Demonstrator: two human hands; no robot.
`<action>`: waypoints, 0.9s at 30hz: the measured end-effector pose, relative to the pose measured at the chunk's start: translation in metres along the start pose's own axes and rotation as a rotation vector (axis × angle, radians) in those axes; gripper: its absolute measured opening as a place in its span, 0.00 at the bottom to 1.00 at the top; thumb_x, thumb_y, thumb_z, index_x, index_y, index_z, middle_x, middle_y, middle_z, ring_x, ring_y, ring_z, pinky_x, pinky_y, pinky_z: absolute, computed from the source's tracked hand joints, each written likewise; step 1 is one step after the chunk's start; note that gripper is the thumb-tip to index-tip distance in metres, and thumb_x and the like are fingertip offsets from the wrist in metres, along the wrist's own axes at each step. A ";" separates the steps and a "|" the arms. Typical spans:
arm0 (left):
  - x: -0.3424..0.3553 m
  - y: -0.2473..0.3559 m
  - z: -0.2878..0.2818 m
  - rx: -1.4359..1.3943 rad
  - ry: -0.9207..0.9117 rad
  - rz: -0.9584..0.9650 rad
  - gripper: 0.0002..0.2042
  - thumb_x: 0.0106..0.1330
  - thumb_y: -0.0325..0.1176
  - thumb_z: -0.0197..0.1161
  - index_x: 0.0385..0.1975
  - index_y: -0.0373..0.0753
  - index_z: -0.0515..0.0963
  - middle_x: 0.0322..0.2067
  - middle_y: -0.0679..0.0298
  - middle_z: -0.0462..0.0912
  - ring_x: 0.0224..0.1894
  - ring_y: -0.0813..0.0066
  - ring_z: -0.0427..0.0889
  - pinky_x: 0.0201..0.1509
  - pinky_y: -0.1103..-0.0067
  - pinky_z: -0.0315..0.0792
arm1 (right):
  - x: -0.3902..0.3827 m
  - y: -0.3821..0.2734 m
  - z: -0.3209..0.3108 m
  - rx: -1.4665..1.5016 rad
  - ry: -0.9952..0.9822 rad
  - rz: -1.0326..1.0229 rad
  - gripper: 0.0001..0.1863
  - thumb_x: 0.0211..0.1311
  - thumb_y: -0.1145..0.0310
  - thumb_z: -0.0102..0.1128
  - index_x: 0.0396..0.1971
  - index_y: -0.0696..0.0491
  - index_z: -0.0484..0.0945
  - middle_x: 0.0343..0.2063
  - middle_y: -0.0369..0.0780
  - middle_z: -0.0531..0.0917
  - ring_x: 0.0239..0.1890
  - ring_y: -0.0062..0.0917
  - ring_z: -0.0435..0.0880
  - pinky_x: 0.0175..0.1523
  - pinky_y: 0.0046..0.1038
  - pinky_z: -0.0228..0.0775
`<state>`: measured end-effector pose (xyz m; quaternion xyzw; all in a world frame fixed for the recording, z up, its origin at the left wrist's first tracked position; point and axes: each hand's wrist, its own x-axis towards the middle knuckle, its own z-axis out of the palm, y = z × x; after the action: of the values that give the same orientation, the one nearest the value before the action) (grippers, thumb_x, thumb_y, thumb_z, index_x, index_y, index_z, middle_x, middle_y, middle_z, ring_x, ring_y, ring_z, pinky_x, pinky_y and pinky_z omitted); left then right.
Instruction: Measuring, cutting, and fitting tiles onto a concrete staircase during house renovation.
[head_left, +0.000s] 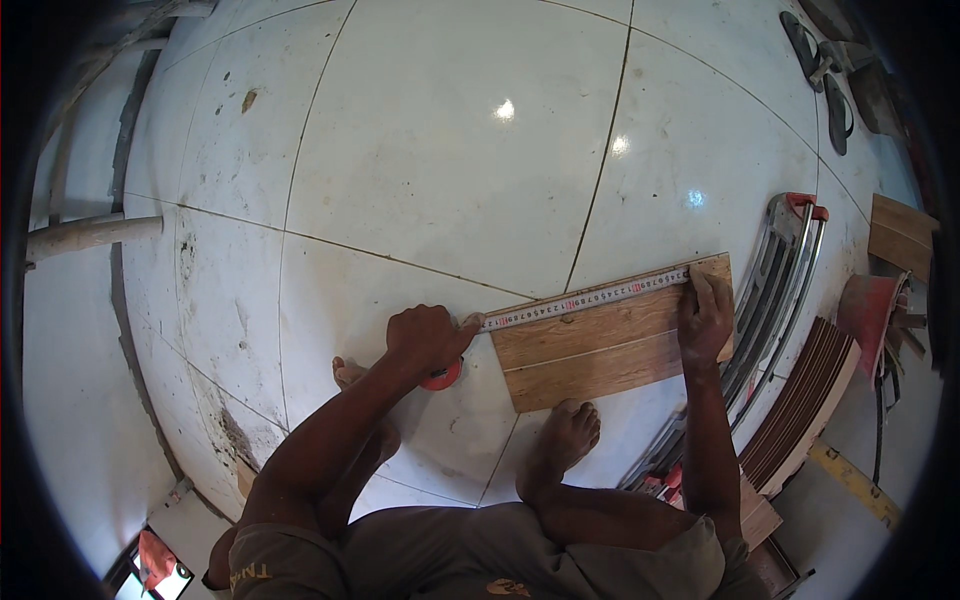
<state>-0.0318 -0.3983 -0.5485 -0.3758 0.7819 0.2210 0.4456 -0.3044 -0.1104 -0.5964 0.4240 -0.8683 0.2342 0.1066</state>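
Observation:
A wood-look tile (pixel 590 350) lies slightly slanted on the white floor in front of my feet. The pale blade of a tape measure (pixel 585 299) is stretched along its far edge. My left hand (pixel 432 338) is closed around the tape just beyond the tile's left end, with part of its red case showing below the hand. At the tile's right end, my right hand (pixel 706 316) pinches the blade's end against the surface. Its fingertips partly hide that end.
A tile cutter with metal rails (pixel 790 265) lies close on the right, beside a stack of tiles (pixel 800 400). Farther right are a red bucket (pixel 862 305) and a yellow bar (pixel 855 484). Sandals (pixel 838 115) sit at the far right; a wooden pole (pixel 95 237) juts in from the left.

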 end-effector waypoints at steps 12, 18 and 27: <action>0.004 -0.002 -0.001 0.008 -0.020 0.016 0.38 0.70 0.69 0.46 0.26 0.34 0.86 0.25 0.52 0.87 0.32 0.56 0.88 0.39 0.63 0.80 | -0.001 0.003 0.003 0.031 0.010 0.001 0.19 0.53 0.84 0.65 0.46 0.53 0.83 0.37 0.42 0.83 0.40 0.38 0.83 0.46 0.36 0.78; 0.003 0.001 -0.002 0.014 -0.006 0.003 0.39 0.70 0.69 0.46 0.27 0.34 0.87 0.25 0.52 0.87 0.32 0.56 0.88 0.39 0.62 0.80 | 0.000 0.001 0.003 0.011 0.021 -0.011 0.20 0.54 0.84 0.65 0.47 0.52 0.82 0.37 0.41 0.82 0.39 0.37 0.83 0.44 0.36 0.78; 0.005 -0.003 0.004 0.027 0.028 -0.002 0.40 0.68 0.70 0.47 0.30 0.33 0.87 0.30 0.49 0.88 0.36 0.53 0.89 0.43 0.61 0.80 | 0.003 0.004 0.005 0.035 -0.011 -0.022 0.20 0.53 0.84 0.64 0.48 0.53 0.82 0.37 0.44 0.82 0.39 0.40 0.83 0.43 0.37 0.77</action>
<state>-0.0288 -0.3999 -0.5546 -0.3736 0.7906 0.2049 0.4398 -0.3093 -0.1128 -0.6011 0.4366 -0.8601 0.2456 0.0968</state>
